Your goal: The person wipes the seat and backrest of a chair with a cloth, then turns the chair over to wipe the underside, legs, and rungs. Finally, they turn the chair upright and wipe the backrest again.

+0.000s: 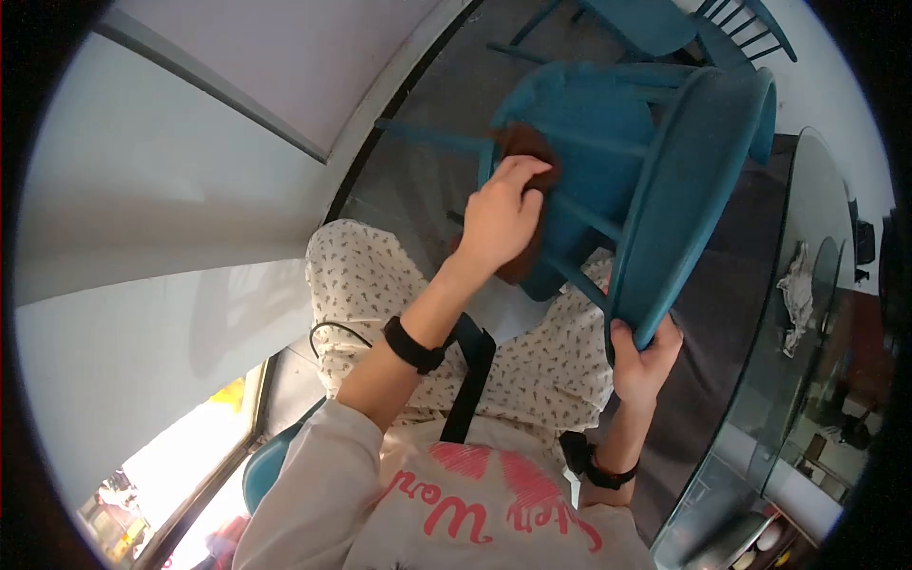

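Cloth [524, 141], brown and bunched, lies beneath the fingers of the left hand [499, 214], at the near-left edge of a teal chair's seat. The hand is seen from its back, with the fingers bent and drawn close together over the fabric and the thumb beside the index finger, pinching the cloth between them. Part of the cloth shows past the knuckles, and another fold hangs below the palm on the thumb side; the hand hides its middle, so exactly how far the fingertips press into it cannot be told.

The chair [689, 190] is tipped in front of the person, its legs pointing left and its curved backrest to the right. The right hand [646, 361] clasps the near end of that backrest, thumb on one side and fingers wrapped round the other, well apart from the cloth. Spindles [589, 217] run between the seat and the backrest, to the right of the cloth.

Patterned trousers [551, 380] show below the chair. Another teal chair stands beyond, at the top. On the right, a pale crumpled fabric [796, 296] rests on a glass surface [760, 380].
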The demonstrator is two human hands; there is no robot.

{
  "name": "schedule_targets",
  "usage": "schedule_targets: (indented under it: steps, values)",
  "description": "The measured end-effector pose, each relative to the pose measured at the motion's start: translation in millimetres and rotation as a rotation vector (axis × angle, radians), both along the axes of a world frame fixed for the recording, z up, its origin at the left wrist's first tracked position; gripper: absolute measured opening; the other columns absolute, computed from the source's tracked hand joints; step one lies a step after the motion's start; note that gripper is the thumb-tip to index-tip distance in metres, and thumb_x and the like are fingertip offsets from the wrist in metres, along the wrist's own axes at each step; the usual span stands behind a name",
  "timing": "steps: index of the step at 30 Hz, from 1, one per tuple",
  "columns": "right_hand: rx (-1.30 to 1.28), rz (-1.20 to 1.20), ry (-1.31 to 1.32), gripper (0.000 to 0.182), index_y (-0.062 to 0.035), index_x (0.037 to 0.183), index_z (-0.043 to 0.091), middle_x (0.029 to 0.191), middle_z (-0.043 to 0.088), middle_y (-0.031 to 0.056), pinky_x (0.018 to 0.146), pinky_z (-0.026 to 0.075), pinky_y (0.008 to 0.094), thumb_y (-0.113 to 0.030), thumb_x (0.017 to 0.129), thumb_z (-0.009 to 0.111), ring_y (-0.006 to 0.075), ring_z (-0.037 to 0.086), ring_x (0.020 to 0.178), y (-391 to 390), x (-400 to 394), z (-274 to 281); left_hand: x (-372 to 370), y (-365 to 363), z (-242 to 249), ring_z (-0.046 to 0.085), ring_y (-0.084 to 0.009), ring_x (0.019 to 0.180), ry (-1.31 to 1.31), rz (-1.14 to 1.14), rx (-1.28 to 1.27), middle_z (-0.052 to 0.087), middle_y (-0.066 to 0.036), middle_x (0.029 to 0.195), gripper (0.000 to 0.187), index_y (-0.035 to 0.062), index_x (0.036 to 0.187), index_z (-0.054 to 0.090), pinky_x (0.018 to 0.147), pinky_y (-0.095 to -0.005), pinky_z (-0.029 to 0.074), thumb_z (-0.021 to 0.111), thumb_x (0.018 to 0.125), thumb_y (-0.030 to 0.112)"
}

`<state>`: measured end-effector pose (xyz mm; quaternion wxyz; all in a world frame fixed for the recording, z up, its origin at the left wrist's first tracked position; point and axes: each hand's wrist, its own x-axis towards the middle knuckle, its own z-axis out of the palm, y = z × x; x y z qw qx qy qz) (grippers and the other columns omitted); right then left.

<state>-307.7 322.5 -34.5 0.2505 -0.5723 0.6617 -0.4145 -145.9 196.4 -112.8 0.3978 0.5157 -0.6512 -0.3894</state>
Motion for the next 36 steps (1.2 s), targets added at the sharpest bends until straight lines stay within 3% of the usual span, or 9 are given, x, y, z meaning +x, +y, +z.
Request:
schedule_targets:
  steps: [6, 11, 12, 14, 16, 18, 24, 29, 36]
  values:
    - [-0.021, 0.012, 0.008, 0.01, 0.0011, 0.079, 0.055, 0.052, 0.043, 0.0018, 0.046, 0.033, 0.022, 0.001, 0.07, 0.058, 0.0045, 0.038, 0.047, -12.2, 11.5, 10.3, -24.3, 52.9, 70.9, 0.055, -0.0363, 0.101, 0.313, -0.007, -0.144, 0.051, -0.018, 0.112, 0.041, 0.003, 0.113, 0.05, 0.085, -0.0364, 0.045, 0.045, 0.072, 0.001]
    - [0.007, 0.004, 0.004, 0.009, 0.0007, 0.08, 0.055, 0.052, 0.043, 0.001, 0.046, 0.033, 0.0222, 0.0, 0.071, 0.059, 0.0049, 0.038, 0.048, -13.1, 12.0, 12.6, -24.7, 66.5, 41.8, 0.054, -0.0352, 0.093, 0.322, 0.047, -0.203, 0.048, -0.018, 0.109, 0.042, 0.002, 0.112, 0.049, 0.08, -0.0342, 0.045, 0.047, 0.07, -0.001]
    - [0.008, 0.007, 0.007, 0.009, 0.0007, 0.08, 0.055, 0.052, 0.043, 0.001, 0.046, 0.033, 0.0222, 0.0, 0.071, 0.059, 0.0049, 0.038, 0.048, -11.8, 10.5, 10.3, -26.3, 64.1, 25.1, 0.059, -0.0305, 0.082, 0.296, 0.121, -0.259, 0.051, -0.014, 0.107, 0.036, 0.0053, 0.108, 0.05, 0.068, -0.0366, 0.048, 0.048, 0.072, 0.002]
    - [-0.006, 0.005, -0.029, 0.008, 0.0005, 0.079, 0.055, 0.052, 0.043, 0.0005, 0.046, 0.032, 0.0224, 0.0, 0.072, 0.059, 0.0051, 0.037, 0.048, -10.1, 7.8, 3.8, -23.0, 65.1, 6.1, 0.06, -0.0241, 0.086, 0.552, 0.147, 0.422, 0.056, -0.013, 0.1, 0.027, 0.0055, 0.104, 0.052, 0.072, -0.0353, 0.048, 0.046, 0.078, 0.009]
    - [-0.013, 0.0, -0.033, 0.008, 0.0006, 0.079, 0.055, 0.052, 0.042, 0.0005, 0.046, 0.032, 0.0224, -0.001, 0.072, 0.059, 0.0051, 0.037, 0.048, -9.2, 9.3, 4.4, -17.5, 54.8, -7.5, 0.059, -0.0198, 0.09, 1.181, 0.203, 0.731, 0.06, -0.009, 0.095, 0.024, 0.0056, 0.102, 0.054, 0.076, -0.0333, 0.048, 0.043, 0.085, 0.017]
    - [-0.015, -0.008, -0.037, 0.008, 0.0007, 0.079, 0.055, 0.051, 0.042, 0.0004, 0.046, 0.031, 0.0224, -0.001, 0.072, 0.06, 0.0052, 0.036, 0.048, -7.2, 9.3, 2.9, -0.9, 42.8, -21.2, 0.058, -0.0215, 0.093, 1.394, 0.163, 1.077, 0.06, -0.008, 0.098, 0.028, 0.0047, 0.102, 0.055, 0.084, -0.0353, 0.046, 0.041, 0.088, 0.024]
    - [-0.039, -0.015, -0.033, 0.009, 0.0013, 0.078, 0.055, 0.05, 0.041, 0.0008, 0.046, 0.032, 0.023, -0.002, 0.072, 0.061, 0.0054, 0.036, 0.048, -6.8, 6.5, -4.5, 25.1, -2.1, -58.3, 0.058, -0.0241, 0.091, 1.479, 0.318, 1.12, 0.061, -0.011, 0.096, 0.04, 0.0035, 0.104, 0.055, 0.081, -0.0401, 0.047, 0.032, 0.089, 0.032]
    - [-0.056, -0.02, -0.069, 0.011, 0.0016, 0.081, 0.057, 0.051, 0.042, 0.0006, 0.046, 0.033, 0.0218, -0.002, 0.072, 0.061, 0.005, 0.036, 0.048, -10.0, 12.6, -10.7, 17.9, -11.0, -75.2, 0.058, -0.0249, 0.082, 1.572, -0.014, 1.082, 0.062, -0.011, 0.091, 0.042, 0.0041, 0.1, 0.057, 0.073, -0.0386, 0.047, 0.035, 0.085, 0.036]
    - [-0.065, -0.032, -0.04, 0.012, 0.002, 0.082, 0.056, 0.051, 0.042, 0.0004, 0.047, 0.033, 0.0214, 0.0, 0.07, 0.058, 0.0047, 0.037, 0.048, 1.1, 13.3, -10.2, -2.2, 35.3, 26.3, 0.06, -0.0256, 0.073, 1.364, -0.201, 1.302, 0.063, -0.011, 0.087, 0.037, 0.0038, 0.095, 0.06, 0.069, -0.0381, 0.049, 0.049, 0.076, 0.033]
